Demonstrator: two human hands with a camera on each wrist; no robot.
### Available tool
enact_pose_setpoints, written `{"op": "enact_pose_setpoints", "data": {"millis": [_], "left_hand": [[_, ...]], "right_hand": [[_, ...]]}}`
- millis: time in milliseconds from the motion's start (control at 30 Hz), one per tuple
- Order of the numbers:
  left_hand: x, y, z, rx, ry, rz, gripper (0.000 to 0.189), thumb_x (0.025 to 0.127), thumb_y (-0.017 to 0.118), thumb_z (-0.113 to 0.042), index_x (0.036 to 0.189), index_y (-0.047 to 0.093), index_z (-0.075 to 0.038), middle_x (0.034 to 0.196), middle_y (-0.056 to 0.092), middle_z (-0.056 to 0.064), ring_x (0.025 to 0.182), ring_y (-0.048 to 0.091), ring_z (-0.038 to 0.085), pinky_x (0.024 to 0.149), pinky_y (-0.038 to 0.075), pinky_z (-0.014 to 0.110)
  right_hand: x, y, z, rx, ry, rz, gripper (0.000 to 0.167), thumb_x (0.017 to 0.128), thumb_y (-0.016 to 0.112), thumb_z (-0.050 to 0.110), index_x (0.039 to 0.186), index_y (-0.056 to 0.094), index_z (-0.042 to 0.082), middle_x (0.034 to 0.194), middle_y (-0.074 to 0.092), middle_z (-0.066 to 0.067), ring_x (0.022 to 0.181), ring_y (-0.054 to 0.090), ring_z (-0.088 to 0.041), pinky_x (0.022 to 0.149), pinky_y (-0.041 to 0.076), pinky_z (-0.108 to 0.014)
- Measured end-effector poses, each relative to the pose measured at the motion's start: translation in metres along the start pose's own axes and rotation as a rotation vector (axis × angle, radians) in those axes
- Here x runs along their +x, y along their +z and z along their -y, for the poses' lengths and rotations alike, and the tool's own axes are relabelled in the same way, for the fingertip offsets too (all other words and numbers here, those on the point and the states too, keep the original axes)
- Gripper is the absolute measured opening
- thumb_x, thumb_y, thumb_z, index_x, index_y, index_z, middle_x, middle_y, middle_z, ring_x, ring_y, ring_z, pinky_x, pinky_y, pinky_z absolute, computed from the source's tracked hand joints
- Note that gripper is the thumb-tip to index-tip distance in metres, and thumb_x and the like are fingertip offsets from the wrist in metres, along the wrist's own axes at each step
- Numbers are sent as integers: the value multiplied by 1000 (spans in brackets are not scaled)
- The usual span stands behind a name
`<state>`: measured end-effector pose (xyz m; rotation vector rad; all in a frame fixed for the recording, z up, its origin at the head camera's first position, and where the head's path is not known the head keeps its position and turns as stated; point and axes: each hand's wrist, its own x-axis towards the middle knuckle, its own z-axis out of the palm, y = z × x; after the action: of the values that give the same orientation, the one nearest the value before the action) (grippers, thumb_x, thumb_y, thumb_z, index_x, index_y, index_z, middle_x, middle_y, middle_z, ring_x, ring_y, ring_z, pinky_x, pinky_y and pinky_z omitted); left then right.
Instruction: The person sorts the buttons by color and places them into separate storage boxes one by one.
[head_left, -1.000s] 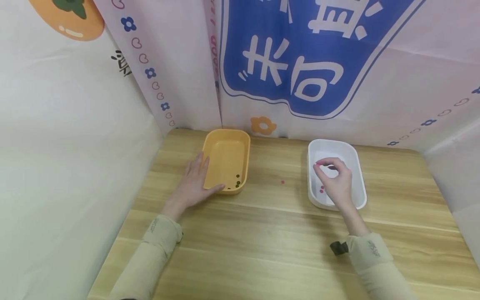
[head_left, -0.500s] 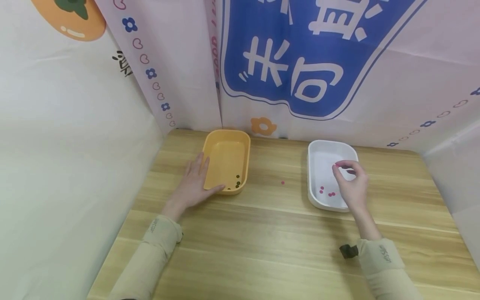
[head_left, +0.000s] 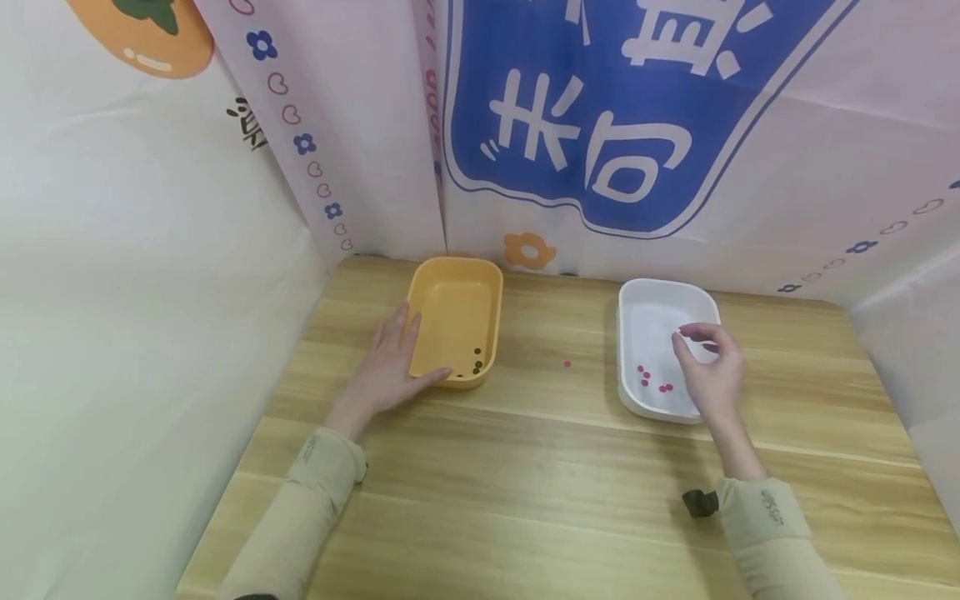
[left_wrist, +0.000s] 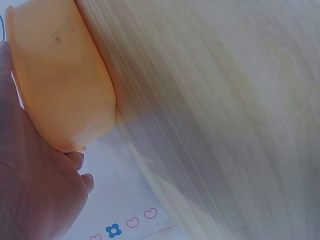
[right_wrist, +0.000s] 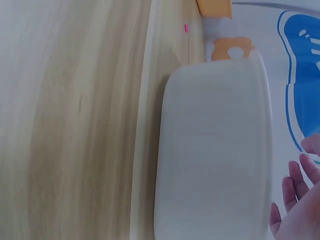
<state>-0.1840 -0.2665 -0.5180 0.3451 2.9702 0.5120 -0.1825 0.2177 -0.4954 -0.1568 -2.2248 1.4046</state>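
Observation:
My left hand [head_left: 387,361] rests at the near left corner of a yellow plastic tray [head_left: 455,260], fingers along its side and thumb along the near rim. Several small dark green pieces [head_left: 477,364] lie in that tray. Over the right side of a white plastic tray [head_left: 629,333] is my right hand [head_left: 714,371], with thumb and index finger bent toward each other. In the right wrist view their tips stand slightly apart, and no piece shows between them. Several small pink round pieces [head_left: 646,376] lie in the white tray's near left part.
A single pink piece [head_left: 567,364] lies on the wooden table [head_left: 540,467] between the two trays. Printed cloth [head_left: 360,167] hangs behind and on both sides of the table. A dark object [head_left: 701,502] sits at the right cuff.
The right hand moved rightward over the white tray. Pink between its fingertips half a second ago is no longer clear, and one more pink piece lies in the tray. The left hand stays put.

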Motion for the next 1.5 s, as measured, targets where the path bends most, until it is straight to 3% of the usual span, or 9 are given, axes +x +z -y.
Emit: {"op": "enact_pose_setpoints", "data": {"millis": [200,300,433,533,633,933,1133,1233,1500], "left_hand": [[0,-2,-1,7,5,-6,126,96,54,-87,177,2,-6,186,-17,15,172,0,49,142,7,65],[0,-2,-2,5,3,-4,126,96,53,-88,177,2,-7,186,-16,15,173,-1,47,142,8,65],[0,-1,-1,8,3,-7,126,96,52,-89,177,1,-7,186,-13,18,173,2,48,142,8,65],[-1,0,0,3,2,-13,126,96,52,-88,177,1,-7,186,-11,19,172,4,50,142,8,65],[-1,0,0,-12,-3,-13,126,95,52,-89,178,2,-8,186,-12,17,172,3,51,142,9,65],[0,-2,-2,-26,-3,-4,127,95,52,-90,178,1,-9,186,-16,14,173,-1,48,142,8,64],[0,-3,-2,-13,5,-8,127,95,51,-91,178,1,-8,185,-18,13,172,2,51,141,7,65],[0,-3,-2,-12,4,-7,127,95,50,-91,178,0,-8,185,-18,13,172,2,50,142,7,65],[-1,-2,-1,-7,9,-14,126,95,52,-89,178,3,-8,186,-14,17,172,5,49,142,8,63]], "right_hand": [[-7,13,11,7,-72,74,18,97,75,-5,114,74,-11,107,76,-20,99,55,10,98,44,-21],[-9,22,15,10,-109,122,21,96,75,-6,117,74,-10,113,75,-32,102,56,8,99,43,-17],[-11,33,19,-21,-146,209,24,95,76,-7,119,75,-9,116,75,-29,105,64,-12,91,49,-10],[-12,42,22,-57,-180,293,27,94,77,-7,121,74,-9,119,75,-28,108,67,-33,90,54,-17],[-13,50,25,-81,-198,360,29,94,78,-5,122,73,-10,121,75,-28,112,68,-44,97,53,-29],[-13,65,30,-92,-150,444,34,96,80,-1,128,71,-10,125,74,-30,119,70,-47,109,56,-54],[-16,78,37,-77,-76,553,37,99,79,4,131,67,-11,111,75,-27,101,71,-37,88,58,-23],[-21,88,40,-96,-50,601,37,99,78,2,130,66,-11,103,74,-25,95,72,-33,81,57,-18],[-37,113,33,-256,22,604,38,99,75,5,130,61,-12,102,77,-28,91,76,-41,89,66,-53]]}}
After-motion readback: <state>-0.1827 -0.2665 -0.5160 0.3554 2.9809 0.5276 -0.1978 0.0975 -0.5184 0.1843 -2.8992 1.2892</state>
